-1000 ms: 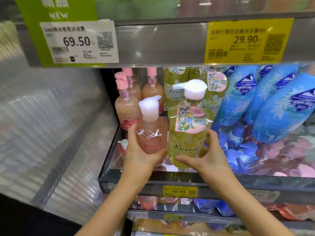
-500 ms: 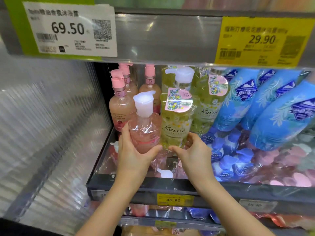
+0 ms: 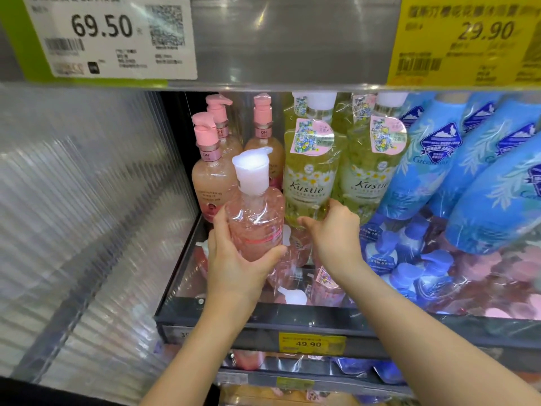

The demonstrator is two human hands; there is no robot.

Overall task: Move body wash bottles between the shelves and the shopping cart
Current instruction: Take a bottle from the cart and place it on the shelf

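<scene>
Hands reach into the shelf (image 3: 292,313) together. Her left hand (image 3: 234,259) wraps its fingers and thumb round the base of a pink bottle (image 3: 256,218) with a white pump, held upright just above the shelf front. Her right hand (image 3: 333,232) curls round the bottom of a yellow-green bottle (image 3: 310,177), standing beside another like it, with blue bottles (image 3: 433,162) leaning at the right.

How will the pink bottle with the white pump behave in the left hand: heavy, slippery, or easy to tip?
The pink bottle looks nearly full, so probably heavy for its size. Its glossy, wrinkled plastic wrap may feel slippery. The tall white pump probably makes it top-heavy, though the left hand grips it low around the base.
</scene>
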